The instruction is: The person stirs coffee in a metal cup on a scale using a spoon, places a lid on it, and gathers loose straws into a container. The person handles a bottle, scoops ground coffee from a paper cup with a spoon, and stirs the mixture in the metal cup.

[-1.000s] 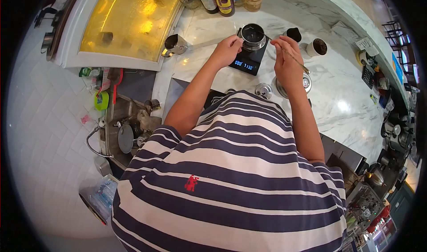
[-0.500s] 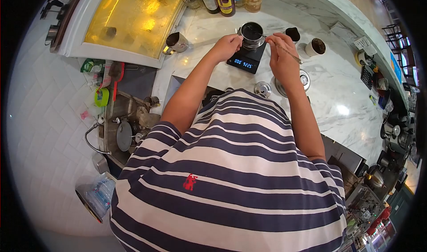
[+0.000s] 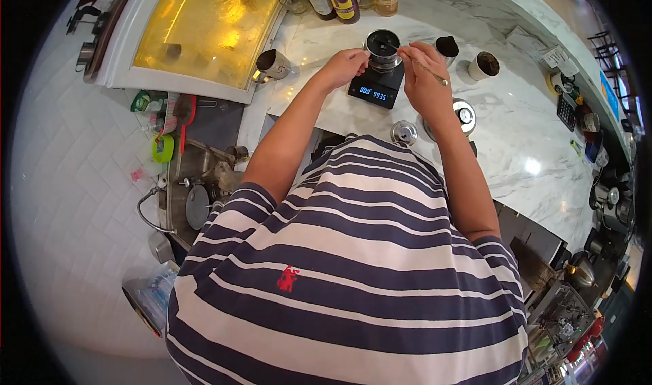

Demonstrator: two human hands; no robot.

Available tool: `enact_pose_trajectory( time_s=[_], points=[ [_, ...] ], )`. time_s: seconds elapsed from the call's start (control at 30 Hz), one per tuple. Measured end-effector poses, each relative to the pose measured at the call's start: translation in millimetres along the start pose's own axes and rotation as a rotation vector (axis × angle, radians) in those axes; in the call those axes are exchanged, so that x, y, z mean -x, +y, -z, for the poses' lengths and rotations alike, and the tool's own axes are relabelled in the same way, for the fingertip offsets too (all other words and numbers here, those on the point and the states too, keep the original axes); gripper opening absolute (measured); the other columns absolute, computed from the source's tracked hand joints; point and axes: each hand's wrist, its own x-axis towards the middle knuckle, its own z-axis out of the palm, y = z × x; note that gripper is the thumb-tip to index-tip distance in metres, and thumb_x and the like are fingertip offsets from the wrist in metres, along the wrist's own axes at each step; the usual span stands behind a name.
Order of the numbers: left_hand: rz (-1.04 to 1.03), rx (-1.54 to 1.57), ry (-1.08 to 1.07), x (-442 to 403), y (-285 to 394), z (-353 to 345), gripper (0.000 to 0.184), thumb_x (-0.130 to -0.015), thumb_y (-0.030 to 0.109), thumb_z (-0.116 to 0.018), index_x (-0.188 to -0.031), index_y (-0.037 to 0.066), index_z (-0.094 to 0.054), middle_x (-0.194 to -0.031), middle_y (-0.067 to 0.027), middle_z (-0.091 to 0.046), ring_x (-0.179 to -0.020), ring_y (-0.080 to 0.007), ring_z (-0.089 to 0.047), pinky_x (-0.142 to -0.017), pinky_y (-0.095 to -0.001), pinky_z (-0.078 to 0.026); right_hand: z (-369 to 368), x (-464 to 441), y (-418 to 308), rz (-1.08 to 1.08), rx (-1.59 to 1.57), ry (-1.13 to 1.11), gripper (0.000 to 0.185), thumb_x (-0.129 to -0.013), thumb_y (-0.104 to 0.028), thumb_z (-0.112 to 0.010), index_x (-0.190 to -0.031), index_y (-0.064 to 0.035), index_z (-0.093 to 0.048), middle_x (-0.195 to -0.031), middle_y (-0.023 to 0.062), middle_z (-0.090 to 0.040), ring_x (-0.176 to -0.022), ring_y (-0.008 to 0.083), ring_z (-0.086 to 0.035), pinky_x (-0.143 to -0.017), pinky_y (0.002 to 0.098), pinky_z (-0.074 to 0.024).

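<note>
A round metal vessel [image 3: 384, 43] with a dark inside rests on a black digital scale [image 3: 373, 94], whose blue digits are lit. My left hand [image 3: 348, 68] is closed in a pinch at the vessel's left side, seemingly on its edge or a small handle. In my right hand [image 3: 426, 79] is a thin long-handled spoon [image 3: 438, 78], its handle end pointing right and its other end reaching into the vessel. What exactly lies inside the vessel is too dark to make out. A small round metal part [image 3: 403, 133] lies on the counter near my body.
Right of my hands stand a dark-mouthed pitcher [image 3: 447, 46] and a white cup [image 3: 484, 66] with dark contents. A metal pitcher [image 3: 273, 64] is at left, near the lit cabinet [image 3: 207, 28]. Bottles [image 3: 343, 1] line the back. A round lidded container [image 3: 463, 115] sits beside my right forearm.
The scale's digits have changed to a higher reading. My right hand and the spoon have shifted slightly left over the vessel. My left hand keeps its pinch, and the whole view has tilted a little.
</note>
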Motion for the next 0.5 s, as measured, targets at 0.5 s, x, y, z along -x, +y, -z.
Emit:
enact_pose_trajectory(
  time_s=[0.5],
  points=[
    [0.037, -0.039, -0.077, -2, 6, 8, 0.038, -0.108, 0.034, -0.051, -0.086, 0.005, -0.063, -0.084, -0.0028, -0.062, -0.082, -0.0152, -0.059, -0.082, -0.0306, -0.05, 0, -2, -4, -0.055, 0.027, 0.027, 0.012, -0.094, -0.006, -0.068, -0.105, -0.0048, -0.071, -0.106, 0.0061, -0.074, -0.11, 0.0287, -0.067, -0.087, 0.0447, -0.0498]
  ],
)
